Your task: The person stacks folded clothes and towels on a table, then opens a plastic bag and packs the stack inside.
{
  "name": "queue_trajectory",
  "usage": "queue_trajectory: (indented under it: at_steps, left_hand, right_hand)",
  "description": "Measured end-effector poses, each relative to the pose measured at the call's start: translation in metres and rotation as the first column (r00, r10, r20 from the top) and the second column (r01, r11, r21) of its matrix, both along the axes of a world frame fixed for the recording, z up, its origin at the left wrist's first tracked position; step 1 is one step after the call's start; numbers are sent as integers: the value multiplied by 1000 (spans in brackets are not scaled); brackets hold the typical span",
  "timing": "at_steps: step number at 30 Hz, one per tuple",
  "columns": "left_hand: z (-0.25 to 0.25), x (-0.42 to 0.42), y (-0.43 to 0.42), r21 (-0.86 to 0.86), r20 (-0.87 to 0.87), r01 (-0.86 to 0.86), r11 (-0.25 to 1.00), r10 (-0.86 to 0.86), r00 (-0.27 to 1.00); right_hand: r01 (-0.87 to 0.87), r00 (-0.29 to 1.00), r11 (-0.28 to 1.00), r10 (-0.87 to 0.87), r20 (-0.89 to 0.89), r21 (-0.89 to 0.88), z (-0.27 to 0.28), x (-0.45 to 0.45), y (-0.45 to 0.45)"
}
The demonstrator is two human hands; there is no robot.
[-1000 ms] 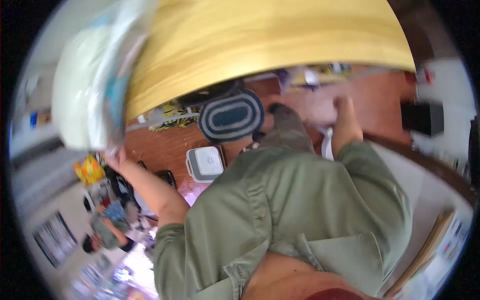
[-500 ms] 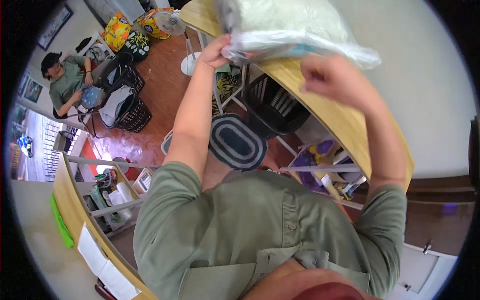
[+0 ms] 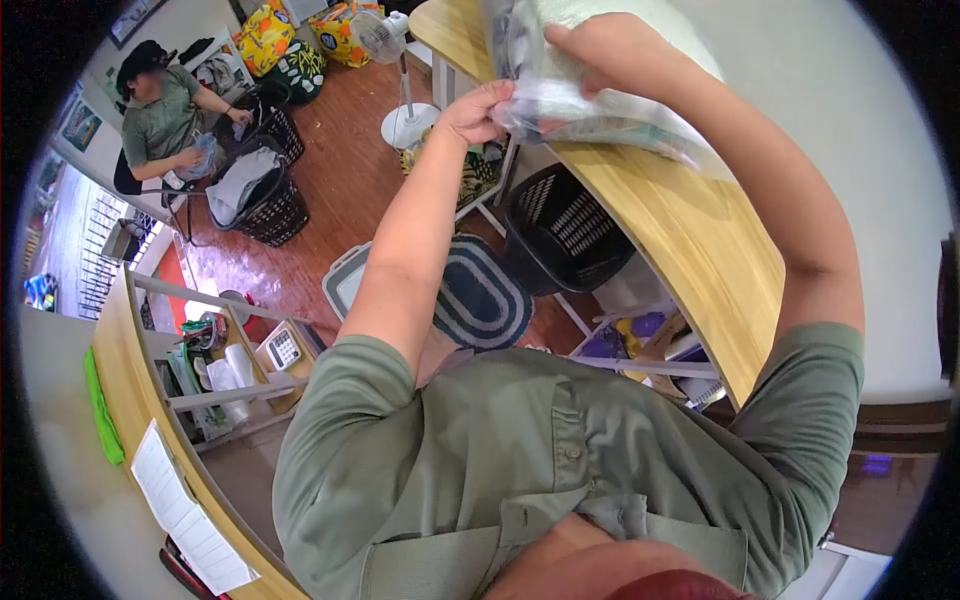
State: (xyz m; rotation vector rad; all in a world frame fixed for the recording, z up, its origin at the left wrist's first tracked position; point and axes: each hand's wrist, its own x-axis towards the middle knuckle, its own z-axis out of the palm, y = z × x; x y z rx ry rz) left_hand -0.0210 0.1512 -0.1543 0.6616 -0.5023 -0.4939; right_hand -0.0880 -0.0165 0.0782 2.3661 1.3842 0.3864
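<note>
A clear plastic bag with pale, whitish-green contents [image 3: 660, 50] lies on the wooden tabletop [image 3: 690, 230] at the top of the view. My left hand [image 3: 478, 113] is closed on the bag's gathered left end, its fingers pinching the plastic. Over the middle of the bag, my right hand [image 3: 605, 52] reaches across from the right. Its index finger or thumb points left and the other fingers are curled beneath, partly hidden, so whether it grips the plastic is unclear.
Below the table stands a black basket [image 3: 570, 230] near an oval rug [image 3: 485, 295]. A white fan [image 3: 408, 125] is beyond my left arm. At the upper left, a seated person [image 3: 160, 120] handles cloth beside black laundry baskets [image 3: 270, 205]. A shelf desk [image 3: 150, 390] is at left.
The view has swung round toward the table and seated person. The bag now rests on the tabletop, and my right hand has come up from low at the right to over the bag.
</note>
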Motion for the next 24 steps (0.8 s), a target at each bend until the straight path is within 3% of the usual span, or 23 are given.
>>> queue_trajectory:
  at_steps: [2,3,5,7,8,9,10,11,12,13,14,15,16,17,18,19,21,22,23,24]
  left_hand:
    - [5,-7,-2,7,6,16,1000,-16,1000]
    - [9,-9,-1,-1,24,40,999,-40,999]
    - [17,-16,-3,-2,38,75,997,-75,997]
    - [23,-19,-1,-32,37,63,997,-62,997]
    - [17,-11,6,-21,37,73,997,-72,997]
    - [6,3,20,113,36,-35,993,31,999]
    - [1,13,34,245,52,-138,960,130,990]
    - [12,10,45,366,113,-292,884,270,956]
    - [29,4,54,466,193,-432,773,388,901]
    - [42,1,63,509,296,-633,583,572,765]
    - [54,-1,69,477,388,-800,364,730,563]
    - [97,-40,40,308,505,-950,54,837,212]
    - [109,-34,22,116,653,-992,-53,756,35]
    - [121,-37,-8,-17,761,-997,-76,646,-62]
    - [133,-39,-38,-158,832,-984,-78,527,-175]
    - [148,-56,-88,-205,899,-979,-9,394,-192]
    - [180,-85,-151,-161,962,-979,-126,-243,-127]
    - [172,-74,-161,-169,959,-979,-113,-249,-137]
    - [158,-51,-172,-270,937,-956,-114,-259,-233]
    - [148,-36,-180,-365,907,-924,-116,-268,-325]
  right_hand:
    - [411,909,896,-417,1,-171,31,-19,19]
    - [416,907,894,-421,1,-166,30,-8,14]
    - [286,958,950,-284,-33,124,25,32,-2]
    - [271,963,946,-266,-53,178,14,62,-23]
    - [199,963,855,-260,64,478,7,78,-39]
    - [73,939,689,-291,182,721,6,87,-50]
    - [198,898,583,-430,92,788,17,61,-55]
    - [210,888,568,-451,87,796,23,31,-66]
    - [329,894,491,-436,-99,807,25,1,-80]
    - [450,870,410,-404,-284,793,24,-16,-95]
    - [467,854,382,-428,-295,797,8,-11,-126]
    - [409,905,448,-307,-293,795,-18,1,-166]
    - [333,943,512,-174,-284,792,-36,7,-191]
    - [340,941,503,-187,-284,795,-43,1,-197]
    - [292,956,625,-216,-199,725,-50,-8,-199]
    - [254,965,732,-231,-121,632,-59,-17,-201]
    - [263,956,728,-284,-71,633,-77,-12,-204]
    - [132,968,744,-240,77,655,-87,-7,-209]
    - [-9,953,758,-192,236,652,-92,-1,-213]
    - [169,969,771,-245,41,614,-96,-1,-216]
